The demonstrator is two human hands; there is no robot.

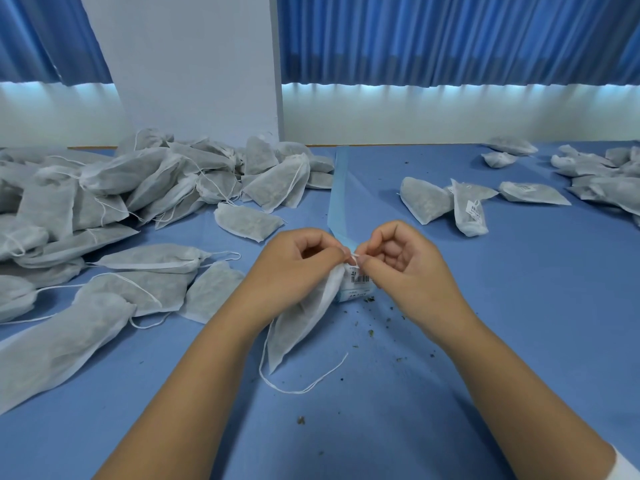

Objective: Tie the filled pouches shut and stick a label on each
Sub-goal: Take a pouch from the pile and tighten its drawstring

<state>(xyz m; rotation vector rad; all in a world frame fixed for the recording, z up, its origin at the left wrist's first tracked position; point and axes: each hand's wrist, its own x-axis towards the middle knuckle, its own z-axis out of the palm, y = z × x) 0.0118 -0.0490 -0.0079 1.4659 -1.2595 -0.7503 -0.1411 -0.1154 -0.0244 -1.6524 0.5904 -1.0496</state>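
Observation:
A white mesh pouch [298, 323] filled with dried herbs hangs over the blue table at the centre, its neck up. My left hand [298, 268] grips the gathered neck. My right hand [401, 261] pinches the white drawstring right at the neck, fingertips against those of the left. The loose drawstring end [308, 388] trails on the table below. A white barcode label [360, 280] shows just under my right fingertips, on a blue backing strip [341, 188] that runs away across the table.
A big heap of filled pouches [104, 202] covers the left side of the table [519, 306]. Labelled pouches [469, 209] lie at the right and far right. Herb crumbs [370, 332] dot the cloth near my hands. Blue curtains and a white wall stand behind.

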